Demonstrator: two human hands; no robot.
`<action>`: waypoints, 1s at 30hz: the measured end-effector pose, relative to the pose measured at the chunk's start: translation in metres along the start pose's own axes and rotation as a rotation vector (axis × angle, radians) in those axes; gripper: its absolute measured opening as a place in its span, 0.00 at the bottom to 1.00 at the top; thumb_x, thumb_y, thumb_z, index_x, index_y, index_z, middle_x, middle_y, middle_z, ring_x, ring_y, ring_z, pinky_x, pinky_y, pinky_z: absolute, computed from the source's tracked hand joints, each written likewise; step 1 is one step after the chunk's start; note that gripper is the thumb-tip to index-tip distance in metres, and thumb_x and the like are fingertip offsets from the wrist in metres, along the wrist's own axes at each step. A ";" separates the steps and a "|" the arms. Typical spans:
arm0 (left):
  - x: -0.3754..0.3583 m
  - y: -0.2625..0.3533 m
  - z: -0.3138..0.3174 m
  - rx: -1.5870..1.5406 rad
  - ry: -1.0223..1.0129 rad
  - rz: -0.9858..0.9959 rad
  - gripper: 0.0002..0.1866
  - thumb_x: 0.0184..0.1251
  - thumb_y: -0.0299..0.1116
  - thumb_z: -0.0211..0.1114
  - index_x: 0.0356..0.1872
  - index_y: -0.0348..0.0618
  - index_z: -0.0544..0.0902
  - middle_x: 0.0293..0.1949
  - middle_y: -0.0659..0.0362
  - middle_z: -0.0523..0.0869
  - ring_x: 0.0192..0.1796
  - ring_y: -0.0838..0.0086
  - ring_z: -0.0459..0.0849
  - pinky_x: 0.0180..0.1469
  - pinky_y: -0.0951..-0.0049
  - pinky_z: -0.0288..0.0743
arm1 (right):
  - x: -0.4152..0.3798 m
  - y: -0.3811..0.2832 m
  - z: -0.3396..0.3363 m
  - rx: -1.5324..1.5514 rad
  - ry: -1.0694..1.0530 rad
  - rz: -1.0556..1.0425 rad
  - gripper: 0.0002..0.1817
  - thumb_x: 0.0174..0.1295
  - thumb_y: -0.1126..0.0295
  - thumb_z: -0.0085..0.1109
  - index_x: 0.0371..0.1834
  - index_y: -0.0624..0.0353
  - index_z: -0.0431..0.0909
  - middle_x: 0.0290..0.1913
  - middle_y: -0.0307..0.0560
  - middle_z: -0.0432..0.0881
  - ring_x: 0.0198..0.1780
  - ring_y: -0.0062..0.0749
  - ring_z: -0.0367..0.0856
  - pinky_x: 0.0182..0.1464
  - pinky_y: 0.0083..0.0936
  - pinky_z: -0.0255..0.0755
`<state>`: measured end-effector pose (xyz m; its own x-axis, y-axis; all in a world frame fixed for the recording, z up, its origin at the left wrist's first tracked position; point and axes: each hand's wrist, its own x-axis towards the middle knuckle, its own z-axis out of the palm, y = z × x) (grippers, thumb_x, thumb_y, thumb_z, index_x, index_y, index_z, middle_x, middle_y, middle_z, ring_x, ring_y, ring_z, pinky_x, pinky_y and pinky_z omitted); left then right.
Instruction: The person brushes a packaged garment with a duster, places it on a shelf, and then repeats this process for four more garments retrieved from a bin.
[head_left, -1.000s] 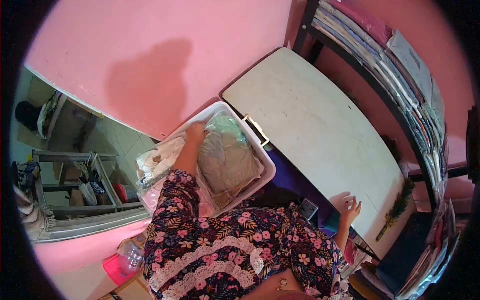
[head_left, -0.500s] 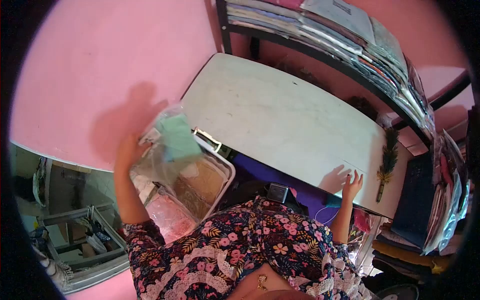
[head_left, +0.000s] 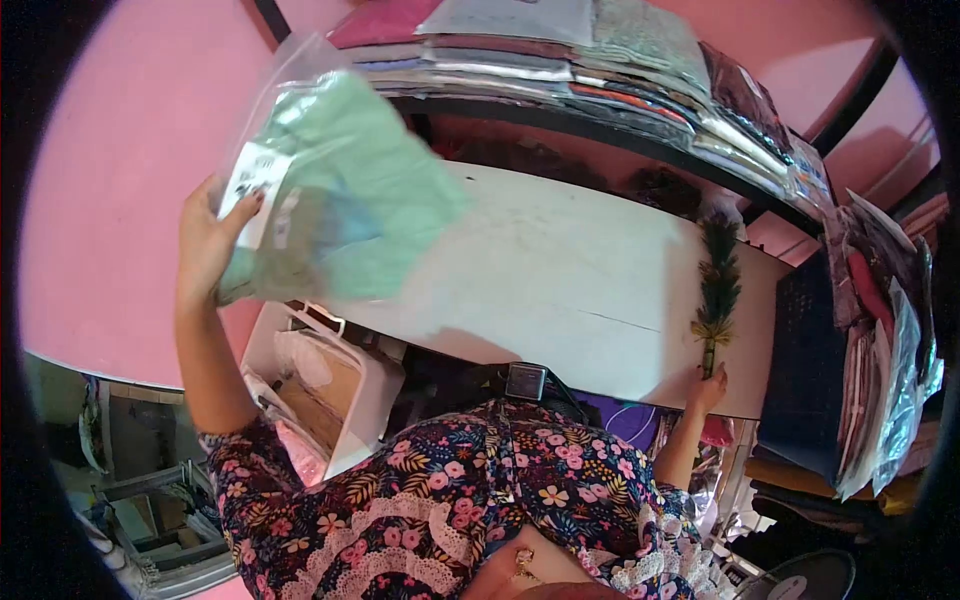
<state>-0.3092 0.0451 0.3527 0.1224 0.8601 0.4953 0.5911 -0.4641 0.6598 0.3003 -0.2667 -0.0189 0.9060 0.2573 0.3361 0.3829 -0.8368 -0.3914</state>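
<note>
My left hand (head_left: 212, 235) grips the edge of a clear plastic bag holding a folded light green garment (head_left: 350, 190), raised over the left end of the table. The thumb lies on the bag's white label (head_left: 258, 190). At the table's right front edge my right hand (head_left: 708, 390) has its fingers closed around the stem end of a green artificial sprig (head_left: 718, 275) with a gold bow. The sprig lies on the white tabletop (head_left: 560, 260). Below my left arm stands a white plastic bin (head_left: 365, 385) with bagged items in it.
A dark-framed shelf (head_left: 560, 118) at the back holds stacks of bagged clothes (head_left: 520, 60). More folded clothes (head_left: 860, 360) stand at the right. At lower left is a grey-framed holder (head_left: 165, 510). The pink wall (head_left: 130, 200) borders the left side.
My left hand has lifted the bagged green garment up from over the bin, closer to the camera. My right hand has moved from beside the sprig to its stem. The view has shifted right.
</note>
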 end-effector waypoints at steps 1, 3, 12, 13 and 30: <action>0.006 -0.006 0.013 -0.218 0.001 -0.069 0.11 0.56 0.30 0.65 0.37 0.34 0.80 0.30 0.59 0.82 0.32 0.79 0.77 0.36 0.76 0.71 | -0.009 -0.011 -0.005 0.077 0.026 -0.046 0.32 0.53 0.60 0.61 0.62 0.60 0.66 0.56 0.62 0.72 0.56 0.58 0.69 0.58 0.45 0.65; 0.019 -0.007 0.048 -0.491 -0.051 -0.198 0.14 0.59 0.33 0.64 0.41 0.33 0.79 0.32 0.58 0.82 0.32 0.78 0.79 0.36 0.77 0.73 | -0.013 -0.034 -0.013 0.104 -0.014 -0.094 0.30 0.53 0.62 0.61 0.60 0.61 0.67 0.53 0.62 0.73 0.54 0.58 0.71 0.56 0.45 0.66; -0.025 -0.175 0.267 -0.370 -0.378 -0.531 0.34 0.66 0.50 0.56 0.65 0.36 0.63 0.63 0.48 0.70 0.66 0.63 0.66 0.67 0.68 0.56 | -0.032 -0.080 -0.025 0.255 -0.213 -0.152 0.22 0.52 0.70 0.54 0.52 0.65 0.70 0.39 0.64 0.79 0.41 0.59 0.78 0.45 0.48 0.70; -0.036 -0.196 0.283 -0.376 -0.362 -0.509 0.32 0.66 0.49 0.56 0.64 0.36 0.65 0.61 0.48 0.72 0.65 0.63 0.68 0.65 0.68 0.59 | -0.032 -0.082 -0.024 0.256 -0.214 -0.150 0.22 0.52 0.70 0.54 0.52 0.65 0.70 0.39 0.64 0.79 0.41 0.59 0.78 0.45 0.48 0.70; -0.056 -0.218 0.251 -0.418 -0.477 -0.634 0.08 0.61 0.31 0.63 0.39 0.39 0.81 0.32 0.61 0.82 0.29 0.78 0.81 0.29 0.81 0.74 | -0.117 -0.196 -0.041 0.479 -0.531 -0.575 0.18 0.61 0.68 0.53 0.55 0.50 0.68 0.34 0.59 0.81 0.36 0.58 0.80 0.36 0.45 0.73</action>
<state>-0.2452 0.1512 0.0389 0.2455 0.9344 -0.2583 0.3330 0.1689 0.9277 0.1118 -0.1531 0.0534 0.4708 0.8599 0.1974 0.7271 -0.2514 -0.6389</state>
